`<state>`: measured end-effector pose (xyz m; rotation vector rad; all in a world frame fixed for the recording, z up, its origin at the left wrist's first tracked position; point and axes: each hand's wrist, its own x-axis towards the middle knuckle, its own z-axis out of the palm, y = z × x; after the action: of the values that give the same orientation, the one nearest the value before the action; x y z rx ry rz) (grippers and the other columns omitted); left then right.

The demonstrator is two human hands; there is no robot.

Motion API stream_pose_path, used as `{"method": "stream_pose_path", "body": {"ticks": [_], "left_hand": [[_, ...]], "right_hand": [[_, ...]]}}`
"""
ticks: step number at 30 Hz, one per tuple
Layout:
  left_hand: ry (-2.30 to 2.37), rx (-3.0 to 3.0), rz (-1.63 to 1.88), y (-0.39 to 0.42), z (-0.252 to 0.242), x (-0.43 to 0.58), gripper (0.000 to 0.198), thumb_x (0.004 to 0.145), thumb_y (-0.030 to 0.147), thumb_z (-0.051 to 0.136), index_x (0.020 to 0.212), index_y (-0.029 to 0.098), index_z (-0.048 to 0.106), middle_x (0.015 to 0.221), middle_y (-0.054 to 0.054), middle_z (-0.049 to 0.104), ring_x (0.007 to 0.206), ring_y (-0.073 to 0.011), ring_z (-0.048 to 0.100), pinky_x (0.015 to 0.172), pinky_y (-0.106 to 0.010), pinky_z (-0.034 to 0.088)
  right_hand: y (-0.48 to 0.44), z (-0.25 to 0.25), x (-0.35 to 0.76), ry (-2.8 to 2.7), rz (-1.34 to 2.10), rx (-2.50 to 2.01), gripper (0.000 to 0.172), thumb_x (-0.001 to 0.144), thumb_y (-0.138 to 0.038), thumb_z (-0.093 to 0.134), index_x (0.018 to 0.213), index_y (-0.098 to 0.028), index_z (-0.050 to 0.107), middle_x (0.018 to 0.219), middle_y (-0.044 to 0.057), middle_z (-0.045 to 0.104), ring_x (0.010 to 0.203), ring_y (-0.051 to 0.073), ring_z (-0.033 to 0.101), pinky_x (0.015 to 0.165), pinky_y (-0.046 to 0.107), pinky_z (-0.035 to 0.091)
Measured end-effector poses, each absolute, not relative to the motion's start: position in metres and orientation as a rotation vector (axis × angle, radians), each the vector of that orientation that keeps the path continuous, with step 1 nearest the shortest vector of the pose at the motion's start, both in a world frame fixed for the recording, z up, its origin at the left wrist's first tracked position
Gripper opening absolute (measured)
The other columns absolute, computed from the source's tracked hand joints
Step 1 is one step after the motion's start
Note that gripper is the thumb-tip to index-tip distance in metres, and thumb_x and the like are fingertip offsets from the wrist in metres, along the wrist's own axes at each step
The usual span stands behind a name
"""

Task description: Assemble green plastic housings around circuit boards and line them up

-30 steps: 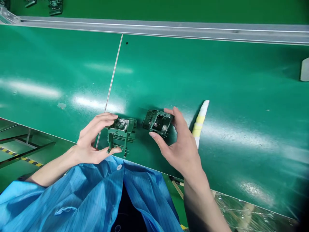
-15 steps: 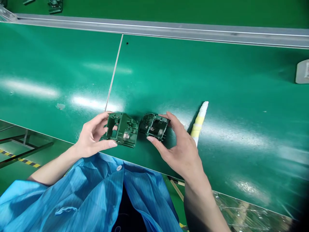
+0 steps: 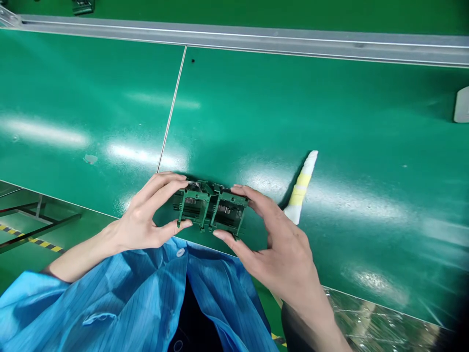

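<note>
Two dark green, open-fronted plastic housings are side by side near the bench's front edge, their inner edges close together or touching. My left hand grips the left green housing, thumb at its lower edge and fingers over its top. Around the right green housing, my right hand is closed the same way, thumb below and fingers above. Small metallic parts show inside both. Whether the housings rest on the bench or are held just above it, I cannot tell.
A tapered roll wrapped in white and yellow lies on the green bench right of my hands. A metal rail runs along the back, with a dark part beyond it. A pale object sits at the right edge.
The left housing has been turned so its open side faces up like the other. Both housings have come closer together, and my left hand has shifted right and slightly down.
</note>
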<state>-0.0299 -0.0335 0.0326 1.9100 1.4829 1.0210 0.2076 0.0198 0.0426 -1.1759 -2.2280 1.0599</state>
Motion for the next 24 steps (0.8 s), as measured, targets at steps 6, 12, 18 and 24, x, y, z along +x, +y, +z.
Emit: {"method": "stream_pose_path", "body": {"ticks": [6,12,18,24], "left_hand": [[1.468,1.901,0.985,-0.034,0.036,-0.03,0.061,0.081,0.031,0.076,0.135,0.017,0.053,0.12,-0.015,0.065,0.115,-0.0265,0.063,0.094,-0.045,0.058],[1.418,1.825,0.979,-0.035,0.035,-0.031,0.064,0.078,0.029,0.079,0.135,0.015,0.053,0.122,-0.017,0.065,0.118,-0.0265,0.061,0.096,-0.043,0.057],[1.39,1.724,0.986,-0.036,0.034,-0.033,0.066,0.078,0.031,0.079,0.137,0.017,0.053,0.124,-0.017,0.066,0.117,-0.027,0.063,0.087,-0.04,0.062],[1.362,1.751,1.02,-0.037,0.033,-0.033,0.069,0.078,0.027,0.08,0.14,0.017,0.051,0.126,-0.017,0.065,0.121,-0.0271,0.061,0.091,-0.041,0.061]], "right_hand": [[0.017,0.048,0.206,-2.281,0.931,-1.132,0.072,0.09,-0.031,0.068,0.153,-0.028,0.033,0.136,0.01,0.063,0.122,0.029,0.064,0.102,0.046,0.058],[0.015,0.053,0.206,-2.305,0.848,-1.109,0.078,0.091,-0.033,0.068,0.156,-0.026,0.025,0.136,0.01,0.064,0.122,0.029,0.064,0.1,0.045,0.059],[0.013,0.058,0.205,-2.342,0.711,-1.072,0.085,0.088,-0.036,0.071,0.157,-0.024,0.024,0.133,0.011,0.066,0.117,0.03,0.067,0.097,0.046,0.061],[0.014,0.059,0.207,-2.344,0.684,-1.043,0.079,0.087,-0.035,0.073,0.153,-0.02,0.032,0.13,0.012,0.067,0.115,0.029,0.068,0.097,0.045,0.062]]}}
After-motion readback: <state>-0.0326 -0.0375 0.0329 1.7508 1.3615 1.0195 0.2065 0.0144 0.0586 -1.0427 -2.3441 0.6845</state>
